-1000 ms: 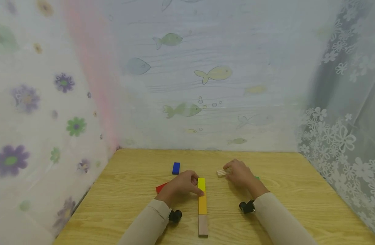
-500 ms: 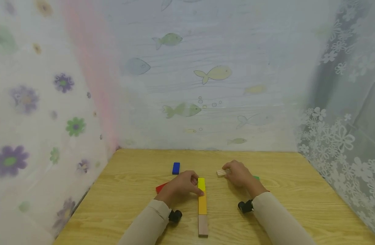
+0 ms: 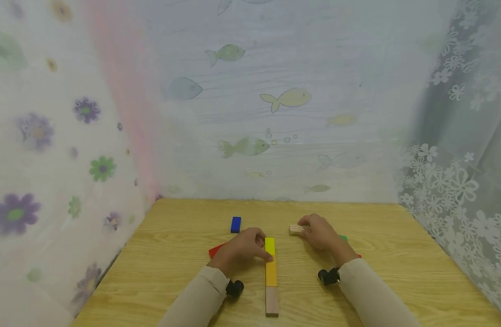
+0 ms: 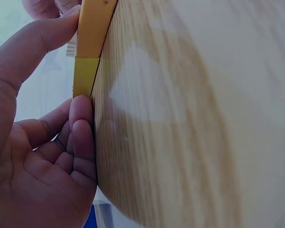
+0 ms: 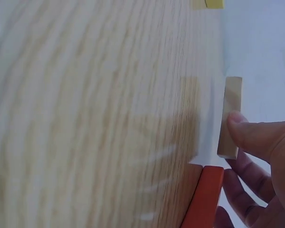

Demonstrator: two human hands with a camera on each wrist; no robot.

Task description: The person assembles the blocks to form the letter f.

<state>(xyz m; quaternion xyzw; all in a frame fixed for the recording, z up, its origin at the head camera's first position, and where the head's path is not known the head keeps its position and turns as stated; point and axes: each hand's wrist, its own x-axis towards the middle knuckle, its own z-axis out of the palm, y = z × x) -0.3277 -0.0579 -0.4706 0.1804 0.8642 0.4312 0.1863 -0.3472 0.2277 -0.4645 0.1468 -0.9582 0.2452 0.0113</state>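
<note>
Biggest first: a fish-print sheet (image 3: 336,54) hangs beyond the row (image 3: 271,278), pale and washed out. Under the row spreads the table (image 3: 397,254), yellowish and wood-grained, and in come two beige sleeves (image 3: 197,295), one on each side of the row.

Now the hands! The left hand (image 3: 246,244) is right up against the row's left flank, gripping its far end, thumb on the side and fingers curled at the tip. The right hand (image 3: 319,231), well to the row's right, has a pinch on the pale block (image 3: 296,229), thumb laid across its face, and there's a sliver of air between block and tabletop!

The row itself, a neat straight line: bright yellow block (image 3: 269,245) farthest, warm orange block (image 4: 92,28) in the middle, dull brown block (image 3: 271,300) nearest, its end a shade darker.

And that pale block: slim, square-edged, light stripes on one face, smooth tan on another. Left of the row, a red block (image 3: 216,250), partly hidden by the arm; beyond it, a deep blue block (image 3: 235,225), lying flat. Right of the row, just a peek of a green block (image 3: 343,237) behind the wrist.
</note>
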